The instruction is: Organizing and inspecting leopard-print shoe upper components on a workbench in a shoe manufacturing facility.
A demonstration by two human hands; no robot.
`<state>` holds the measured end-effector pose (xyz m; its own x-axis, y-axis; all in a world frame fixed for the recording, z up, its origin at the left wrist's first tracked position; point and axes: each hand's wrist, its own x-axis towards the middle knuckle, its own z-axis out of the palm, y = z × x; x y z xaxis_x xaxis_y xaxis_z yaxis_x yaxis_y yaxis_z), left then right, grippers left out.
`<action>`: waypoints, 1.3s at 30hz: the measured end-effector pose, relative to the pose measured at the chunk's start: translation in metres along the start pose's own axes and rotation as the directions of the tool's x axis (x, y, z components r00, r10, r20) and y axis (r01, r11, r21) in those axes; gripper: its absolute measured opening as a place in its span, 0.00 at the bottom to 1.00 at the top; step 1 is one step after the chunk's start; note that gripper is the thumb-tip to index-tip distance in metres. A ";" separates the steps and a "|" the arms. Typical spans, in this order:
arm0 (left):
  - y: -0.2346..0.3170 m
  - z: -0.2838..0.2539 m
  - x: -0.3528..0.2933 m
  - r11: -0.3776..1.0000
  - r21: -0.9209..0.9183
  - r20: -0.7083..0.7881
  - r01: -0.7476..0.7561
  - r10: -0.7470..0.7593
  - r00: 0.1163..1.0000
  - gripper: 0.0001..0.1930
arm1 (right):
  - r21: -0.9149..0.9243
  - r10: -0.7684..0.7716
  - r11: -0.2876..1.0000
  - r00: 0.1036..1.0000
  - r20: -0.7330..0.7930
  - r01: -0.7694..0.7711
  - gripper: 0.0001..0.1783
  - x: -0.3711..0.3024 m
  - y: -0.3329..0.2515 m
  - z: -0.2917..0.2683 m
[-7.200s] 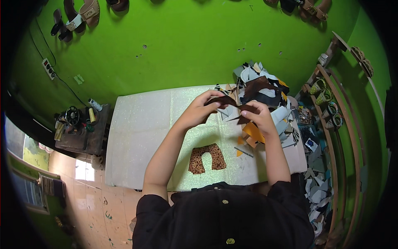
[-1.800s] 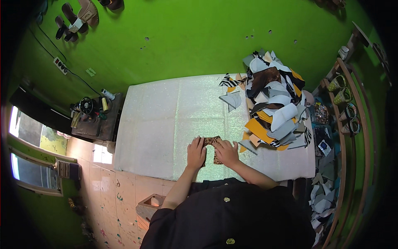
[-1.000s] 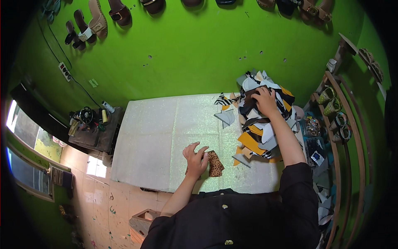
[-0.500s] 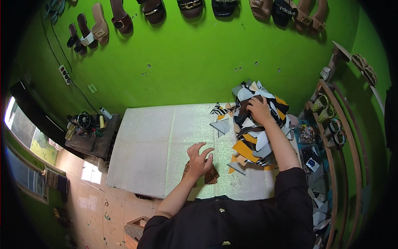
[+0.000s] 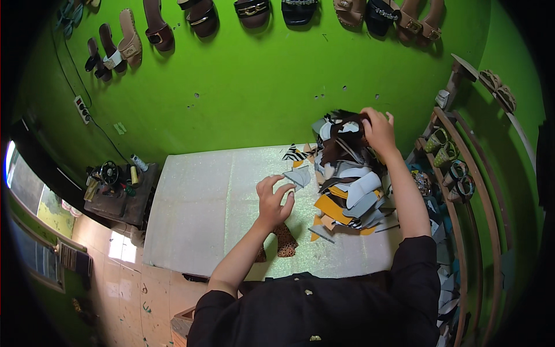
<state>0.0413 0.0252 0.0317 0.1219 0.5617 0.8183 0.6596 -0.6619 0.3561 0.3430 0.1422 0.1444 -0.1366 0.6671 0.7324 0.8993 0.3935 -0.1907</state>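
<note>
At the back right of the white table (image 5: pixel 191 202) lies a heap of cut scraps (image 5: pixel 361 191) in white, grey, yellow, black and brown. My right hand (image 5: pixel 378 134) is at the heap's top, its fingers closed on the edge of a dark brown scrap (image 5: pixel 338 147), which is partly lifted. My left hand (image 5: pixel 273 203) hovers over the table with fingers curved and apart, nothing in it. Just below it lies a leopard-print piece (image 5: pixel 287 242), partly hidden by my wrist. A grey scrap (image 5: pixel 299 177) rests beyond my left fingertips, near a zebra-striped scrap (image 5: pixel 293 152).
Sandals (image 5: pixel 252 13) hang along the green wall. A sewing machine (image 5: pixel 108 172) with thread spools stands left of the table. To the right, a wooden rack (image 5: pixel 471 191) holds sandals, with bagged items and more scraps beside it. A wooden box (image 5: pixel 182 324) sits below left.
My right hand has moved up and slightly right, drawing the dark brown scrap up from the heap. My left hand has risen a little away from the leopard-print piece.
</note>
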 end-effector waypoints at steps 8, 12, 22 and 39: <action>0.024 0.003 0.061 0.991 -0.042 -0.113 -0.124 0.119 0.987 0.18 | 0.189 -0.077 0.978 0.994 -0.072 0.089 0.11 0.014 -0.028 -0.057; 0.054 -0.010 0.091 0.994 -0.046 -0.094 -0.096 0.091 0.991 0.32 | 0.453 -0.068 0.887 0.946 0.318 -0.088 0.22 0.001 -0.077 -0.080; 0.058 -0.024 0.092 0.725 -0.270 0.895 0.634 -0.054 0.444 0.17 | 0.770 -0.139 0.278 0.769 0.624 -0.574 0.38 -0.078 -0.102 -0.062; 0.042 0.018 -0.137 0.121 -0.193 0.859 0.974 -0.459 0.227 0.17 | 0.513 0.278 0.176 0.542 0.793 -0.841 0.20 -0.323 -0.090 0.029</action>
<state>0.0653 -0.0706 -0.0736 0.3616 0.8579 -0.3650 0.0558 0.3708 0.9270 0.2942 -0.0907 -0.0939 -0.1539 0.9725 -0.1747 0.0599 -0.1673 -0.9841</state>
